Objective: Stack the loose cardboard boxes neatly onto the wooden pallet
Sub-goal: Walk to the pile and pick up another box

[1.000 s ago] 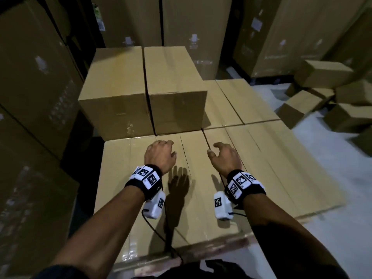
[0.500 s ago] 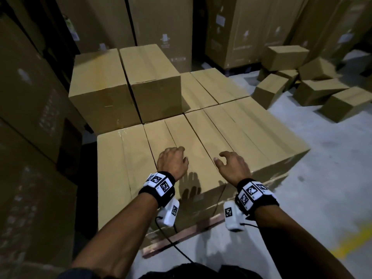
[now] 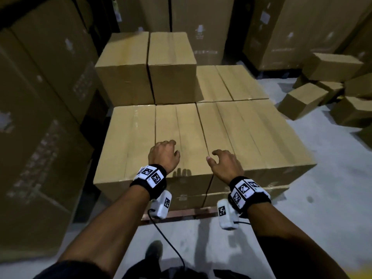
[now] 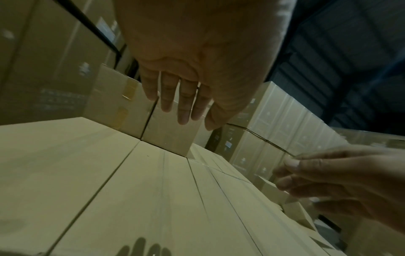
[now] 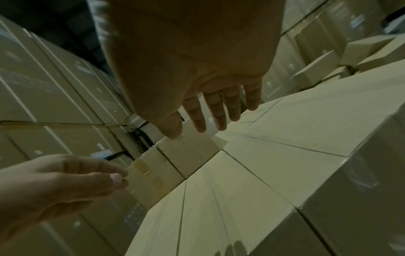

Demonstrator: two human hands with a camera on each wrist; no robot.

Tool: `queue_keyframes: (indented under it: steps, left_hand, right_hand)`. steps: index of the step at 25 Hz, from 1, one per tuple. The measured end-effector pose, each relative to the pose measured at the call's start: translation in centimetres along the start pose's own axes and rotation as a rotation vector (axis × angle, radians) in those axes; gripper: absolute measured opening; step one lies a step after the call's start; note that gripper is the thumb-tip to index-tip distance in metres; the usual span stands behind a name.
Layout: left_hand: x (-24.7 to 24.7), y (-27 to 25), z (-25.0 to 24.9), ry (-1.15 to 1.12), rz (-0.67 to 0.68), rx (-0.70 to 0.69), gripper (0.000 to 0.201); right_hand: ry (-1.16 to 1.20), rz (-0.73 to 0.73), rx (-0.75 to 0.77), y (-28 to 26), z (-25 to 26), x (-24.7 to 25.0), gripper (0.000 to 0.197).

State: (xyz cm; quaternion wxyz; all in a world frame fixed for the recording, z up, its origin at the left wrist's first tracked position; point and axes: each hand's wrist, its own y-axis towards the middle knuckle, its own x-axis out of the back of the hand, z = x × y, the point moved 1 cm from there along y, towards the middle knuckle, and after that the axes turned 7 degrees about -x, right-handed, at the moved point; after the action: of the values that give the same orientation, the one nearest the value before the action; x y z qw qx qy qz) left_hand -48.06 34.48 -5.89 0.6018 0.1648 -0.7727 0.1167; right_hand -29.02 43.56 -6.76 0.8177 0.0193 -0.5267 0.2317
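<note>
The left hand (image 3: 164, 155) is hanging above the near row of stacked cardboard boxes (image 3: 177, 133), fingers loosely curved and holding nothing; the wrist view shows air between palm and cardboard, with its shadow falling on the box top. The right hand (image 3: 225, 164) is hovering just beside it, equally empty, fingers relaxed and slightly spread. Both are sitting over the seam between two boxes, probably checking that the layer is lying flush. Beyond them, two upper boxes (image 3: 147, 67) are starting a second tier at the far left corner, edges touching. The wooden pallet (image 3: 181, 213) is showing only as a strip beneath the near boxes. The loose boxes (image 3: 302, 99) are lying tumbled on the floor (image 3: 322, 198) to the right, well apart from the stack.
</note>
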Motion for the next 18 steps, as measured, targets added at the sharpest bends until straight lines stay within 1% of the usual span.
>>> queue_keyframes:
  steps: [4, 8, 12, 14, 18]
  left_hand:
    - [1.2, -1.0, 2.9, -0.008, -0.029, 0.122, 0.042]
    - [2.6, 0.7, 7.3, -0.028, -0.068, 0.189, 0.040]
    - [4.0, 4.9, 13.5, -0.057, -0.089, 0.222, 0.041]
    - [5.1, 8.3, 17.5, -0.076, -0.081, 0.216, 0.041]
    - [7.8, 14.4, 23.6, -0.123, -0.082, 0.228, 0.041]
  right_hand:
    - [-0.021, 0.037, 0.097, 1.3, 3.5, -0.6, 0.047]
    - [-0.035, 0.052, 0.175, 4.1, 9.1, -1.8, 0.047]
    - [-0.063, 0.058, 0.207, 9.0, 15.9, -3.7, 0.048]
    - [-0.062, 0.049, 0.180, 12.3, 19.8, -4.6, 0.048]
    - [-0.026, 0.005, 0.116, 17.8, 26.2, -4.8, 0.047]
